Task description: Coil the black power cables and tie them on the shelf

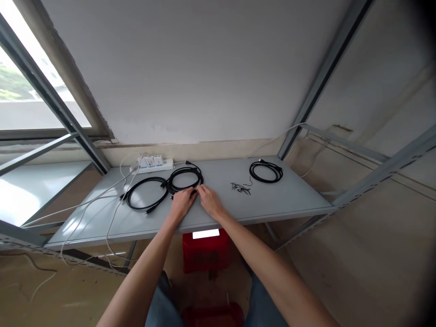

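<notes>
Both my hands rest on a grey metal shelf (293,200) at the near edge of a coiled black cable (185,178). My left hand (182,203) has its fingers curled onto that coil's near side. My right hand (210,200) pinches at the same spot from the right. What sits between the fingertips is too small to make out. A second coiled black cable (146,193) lies just to the left, touching the first. A third coil (266,171) lies apart at the far right. A small heap of black twist ties (241,187) sits right of my right hand.
A white power strip (152,163) with white plugs lies at the shelf's back left, its white cords (85,213) trailing off the left edge. Slanted grey frame struts (323,72) rise at both sides. A red crate (205,252) stands under the shelf by my knees.
</notes>
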{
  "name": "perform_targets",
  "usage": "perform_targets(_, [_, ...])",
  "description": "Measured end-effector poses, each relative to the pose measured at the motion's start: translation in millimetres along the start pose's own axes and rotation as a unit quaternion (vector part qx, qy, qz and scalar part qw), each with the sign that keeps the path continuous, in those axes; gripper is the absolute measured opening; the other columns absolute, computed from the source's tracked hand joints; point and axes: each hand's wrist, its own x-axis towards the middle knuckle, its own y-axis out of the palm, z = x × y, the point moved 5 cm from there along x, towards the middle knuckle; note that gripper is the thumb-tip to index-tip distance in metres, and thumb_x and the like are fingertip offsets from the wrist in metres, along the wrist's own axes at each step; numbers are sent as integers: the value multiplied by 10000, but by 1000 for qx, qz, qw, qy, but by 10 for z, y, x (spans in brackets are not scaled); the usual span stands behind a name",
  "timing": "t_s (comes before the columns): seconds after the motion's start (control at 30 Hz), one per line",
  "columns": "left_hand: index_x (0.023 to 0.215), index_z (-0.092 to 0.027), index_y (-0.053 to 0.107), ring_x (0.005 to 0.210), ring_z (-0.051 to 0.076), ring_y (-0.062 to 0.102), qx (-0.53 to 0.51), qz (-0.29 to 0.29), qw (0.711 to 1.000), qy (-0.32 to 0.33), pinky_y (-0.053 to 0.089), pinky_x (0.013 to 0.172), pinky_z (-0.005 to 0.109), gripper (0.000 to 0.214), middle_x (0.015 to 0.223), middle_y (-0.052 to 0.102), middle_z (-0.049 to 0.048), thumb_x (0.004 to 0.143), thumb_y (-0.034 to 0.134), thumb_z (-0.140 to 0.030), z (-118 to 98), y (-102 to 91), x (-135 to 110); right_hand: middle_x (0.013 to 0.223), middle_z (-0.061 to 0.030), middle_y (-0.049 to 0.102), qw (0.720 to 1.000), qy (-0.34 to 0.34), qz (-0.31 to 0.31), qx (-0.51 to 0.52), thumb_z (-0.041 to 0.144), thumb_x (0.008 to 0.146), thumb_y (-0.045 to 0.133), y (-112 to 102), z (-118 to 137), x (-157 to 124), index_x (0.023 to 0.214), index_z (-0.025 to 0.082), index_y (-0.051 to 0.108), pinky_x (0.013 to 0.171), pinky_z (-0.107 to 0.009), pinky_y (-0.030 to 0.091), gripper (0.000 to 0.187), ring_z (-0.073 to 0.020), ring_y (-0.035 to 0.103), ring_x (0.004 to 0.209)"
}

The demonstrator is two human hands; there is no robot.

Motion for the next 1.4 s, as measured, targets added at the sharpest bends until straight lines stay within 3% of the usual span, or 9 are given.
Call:
perform_targets(0.33, [1069,-202,692,1046,283,707,25,-22,999,32,451,927,371,277,1089,775,121,1076,442,-321,-1,37,30,1114,-104,659,999,18,-24,-24,111,1052,426,35,-46,25,1121,208,639,807,-319,486,244,-237,609,1058])
perform_targets(0.77, [1147,-195,667,1092,286,693,34,4,999,24,431,958,391,268,1118,763,133,1069,422,-271,-2,61,54,1080,-118,652,999,18,-12,-23,107,1045,450,71,-93,69,1063,181,660,878,-368,461,224,-262,563,1041])
perform_targets(1.0, [1087,-201,662,1052,288,697,44,0,998,34,431,913,384,252,1070,763,126,1070,420,-270,18,89,61,1014,-95,673,1000,23,-11,-2,132,1059,464,64,-100,86,984,199,673,901,-354,440,232,-242,595,1016])
perform_targets(1.2, [1066,-203,648,1041,279,696,37,-2,998,41,426,897,377,241,1058,763,113,1075,416,-267,4,72,52,1008,-76,721,997,54,-5,56,112,1051,469,77,-164,114,970,194,679,872,-304,438,239,-213,634,996])
perform_targets(1.4, [1078,-196,652,1035,279,692,39,2,998,44,428,905,381,252,1052,761,119,1078,416,-282,-16,47,40,945,-60,729,991,94,10,96,131,1049,452,91,-210,122,927,211,649,738,-274,396,245,-196,650,870])
